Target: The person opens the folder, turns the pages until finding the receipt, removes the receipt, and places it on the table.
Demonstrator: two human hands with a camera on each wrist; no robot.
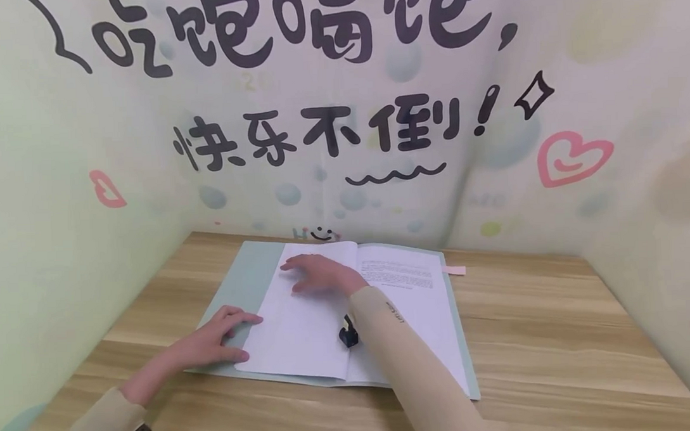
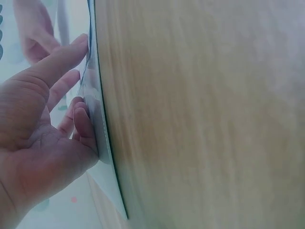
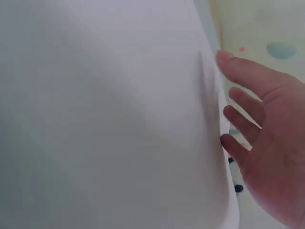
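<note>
A pale blue-green folder [image 1: 254, 269] lies spread on the wooden table, with white pages [image 1: 303, 325] inside; the right-hand page [image 1: 408, 315] has printed text near its top. My left hand [image 1: 215, 337] rests at the lower left, thumb and index fingertip at the left edge of the blank page, the other fingers over the cover. In the left wrist view, this hand's fingers [image 2: 66, 90] are slightly bent along the folder. Over the upper part of the blank page is my right hand [image 1: 318, 273], fingers spread and pointing left. Its fingertips [image 3: 228, 112] are right by the paper's edge in the right wrist view.
A pink tab [image 1: 455, 270] sticks out past the folder's right edge. Behind the wooden table [image 1: 543, 323] stands a white wall [image 1: 322, 203] with black lettering and hearts; side walls rise at left and right. Each wrist wears a small black device [image 1: 348, 333].
</note>
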